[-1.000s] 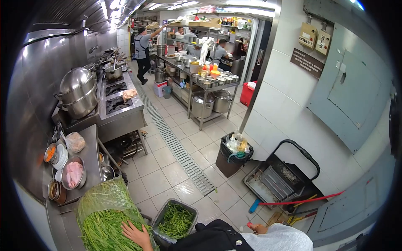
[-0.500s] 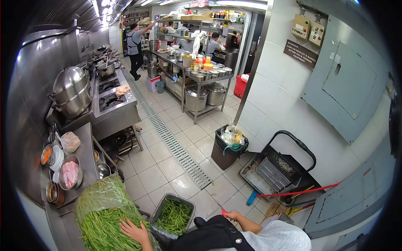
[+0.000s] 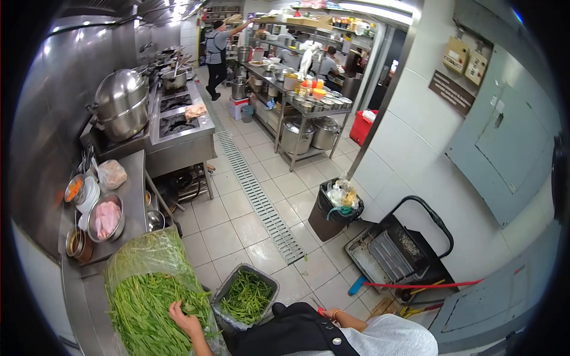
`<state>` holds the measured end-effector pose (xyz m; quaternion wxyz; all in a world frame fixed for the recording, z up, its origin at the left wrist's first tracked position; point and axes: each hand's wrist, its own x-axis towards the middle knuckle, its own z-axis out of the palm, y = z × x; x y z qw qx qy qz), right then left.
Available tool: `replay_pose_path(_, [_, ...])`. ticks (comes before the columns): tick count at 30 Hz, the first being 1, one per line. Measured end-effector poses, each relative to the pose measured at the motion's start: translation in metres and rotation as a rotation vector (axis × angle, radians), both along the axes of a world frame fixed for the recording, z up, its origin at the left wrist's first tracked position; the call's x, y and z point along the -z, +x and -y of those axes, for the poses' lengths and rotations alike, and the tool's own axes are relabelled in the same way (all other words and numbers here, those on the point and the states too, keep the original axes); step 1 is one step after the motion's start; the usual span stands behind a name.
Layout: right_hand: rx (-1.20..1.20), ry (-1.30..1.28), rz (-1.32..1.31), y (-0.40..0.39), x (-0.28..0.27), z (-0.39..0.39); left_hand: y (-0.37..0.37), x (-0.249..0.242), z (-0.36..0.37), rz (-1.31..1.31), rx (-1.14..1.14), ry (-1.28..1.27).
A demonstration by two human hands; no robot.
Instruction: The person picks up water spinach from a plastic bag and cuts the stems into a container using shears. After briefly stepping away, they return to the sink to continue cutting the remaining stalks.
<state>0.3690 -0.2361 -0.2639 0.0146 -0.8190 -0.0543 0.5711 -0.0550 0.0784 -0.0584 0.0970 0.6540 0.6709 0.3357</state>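
Observation:
My left hand (image 3: 187,324) is on a heap of long leafy green stalks (image 3: 142,305), its fingers curled in and closed on some of them. A clear plastic bag (image 3: 145,252) covers the far part of the heap. My right hand (image 3: 330,313), close to my body, is closed on red-handled scissors (image 3: 321,310); their thin blades are hard to make out. Between the hands, on the floor side, a grey bin (image 3: 272,279) holds cut green stalks (image 3: 246,296).
Left of the stoves, a steel counter (image 3: 133,207) carries a bowl of raw poultry (image 3: 107,219). A black-lined trash bin (image 3: 323,219) and a black dustpan-like cart (image 3: 392,249) stand to the right. A floor drain (image 3: 261,204) runs ahead. A co-worker (image 3: 217,56) stands far back.
My left hand has gone from lying flat with spread fingers to curled fingers on the greens. My right hand has shifted slightly with the scissors. The camera view has tilted and turned left.

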Motion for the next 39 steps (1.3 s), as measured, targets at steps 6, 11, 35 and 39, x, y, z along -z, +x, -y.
replay_pose_path(6, [-0.116,0.081,0.029,0.0,-0.017,-0.03,-0.042,-0.001,0.009,0.339,-0.134,0.123])
replay_pose_path(11, [-0.161,0.117,0.047,-0.004,-0.052,-0.049,-0.053,-0.026,0.019,0.472,-0.223,0.06])
replay_pose_path(35, [-0.562,0.883,-0.332,-0.126,-0.135,-0.263,-0.115,-0.064,0.02,0.856,-0.28,0.053])
replay_pose_path(39, [-0.577,0.932,-0.793,-0.193,-0.224,-0.29,-0.101,-0.095,0.029,1.321,-0.265,-0.005])
